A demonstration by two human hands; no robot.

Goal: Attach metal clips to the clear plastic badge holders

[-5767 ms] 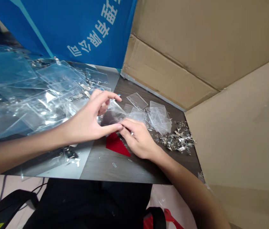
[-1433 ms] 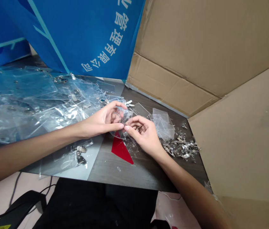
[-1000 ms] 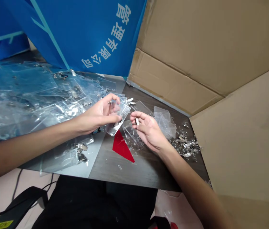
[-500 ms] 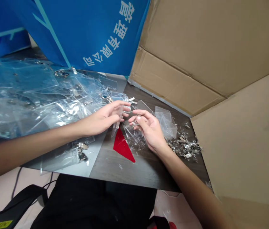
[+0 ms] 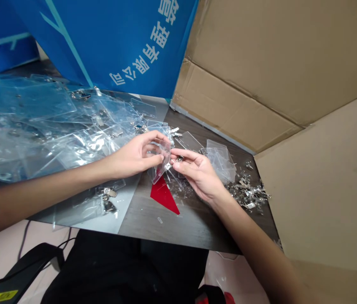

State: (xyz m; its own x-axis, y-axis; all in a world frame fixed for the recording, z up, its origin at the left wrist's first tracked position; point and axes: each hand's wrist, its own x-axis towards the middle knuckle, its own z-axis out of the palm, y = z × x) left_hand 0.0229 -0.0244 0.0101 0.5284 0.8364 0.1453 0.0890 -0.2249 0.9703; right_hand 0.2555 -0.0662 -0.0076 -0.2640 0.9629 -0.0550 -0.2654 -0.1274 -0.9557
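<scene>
My left hand is closed round a clear plastic badge sleeve, held upright over the dark table. My right hand meets it from the right, thumb and fingers pinched on a small metal clip at the sleeve's edge. A red triangular piece lies flat just below both hands. A small stack of clear sleeves sits behind my right hand, and a heap of metal clips lies to its right.
A large spread of clear sleeves with clips covers the table's left side. A blue printed panel stands behind. Cardboard box walls close off the back and right. Two finished sleeves lie near the front edge.
My hands parted about a second ago, the left lifting the sleeve and the right holding a clip. They have come back together, the clip now at the sleeve's edge.
</scene>
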